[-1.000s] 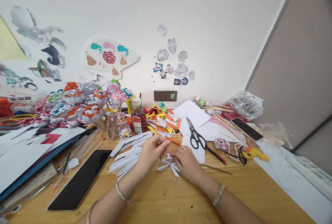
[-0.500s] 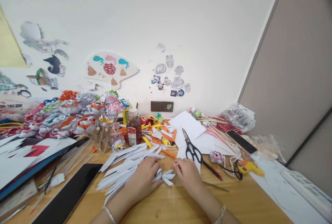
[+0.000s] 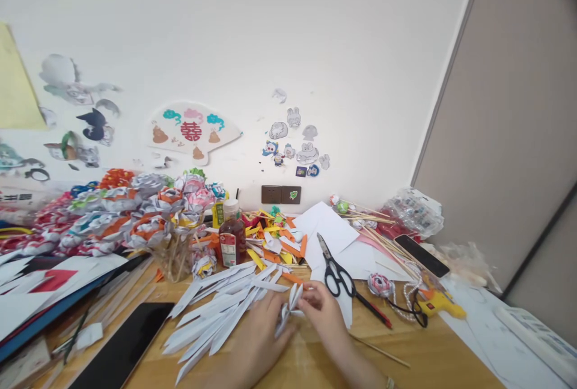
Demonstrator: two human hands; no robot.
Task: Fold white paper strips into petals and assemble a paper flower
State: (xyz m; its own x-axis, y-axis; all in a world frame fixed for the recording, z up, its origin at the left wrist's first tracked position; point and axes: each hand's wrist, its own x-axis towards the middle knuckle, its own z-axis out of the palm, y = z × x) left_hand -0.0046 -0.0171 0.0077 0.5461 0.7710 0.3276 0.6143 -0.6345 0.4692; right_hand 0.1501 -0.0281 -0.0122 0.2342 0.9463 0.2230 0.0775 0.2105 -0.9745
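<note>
Low in the middle of the view, both my hands hold a small white folded paper flower (image 3: 290, 311) just above the wooden desk (image 3: 419, 359). My left hand (image 3: 259, 338) grips it from the left and below, fingers curled. My right hand (image 3: 322, 314) pinches one of its petals from the right. A fan of long white pointed paper strips (image 3: 216, 311) lies on the desk directly left of my hands. Black-handled scissors (image 3: 336, 272) rest on white paper just beyond my right hand.
A black tablet (image 3: 121, 347) lies at the front left. A brown-liquid bottle (image 3: 229, 235), coloured paper scraps (image 3: 270, 235) and a heap of paper flowers (image 3: 117, 208) stand behind. Wooden skewers (image 3: 383, 238), a phone (image 3: 421, 255) and a yellow glue gun (image 3: 439, 303) are at the right.
The view tilted upward, so my hands sit lower in frame. The paper flower, lying flat under my hands half a second ago, is now lifted and turned upright between them.
</note>
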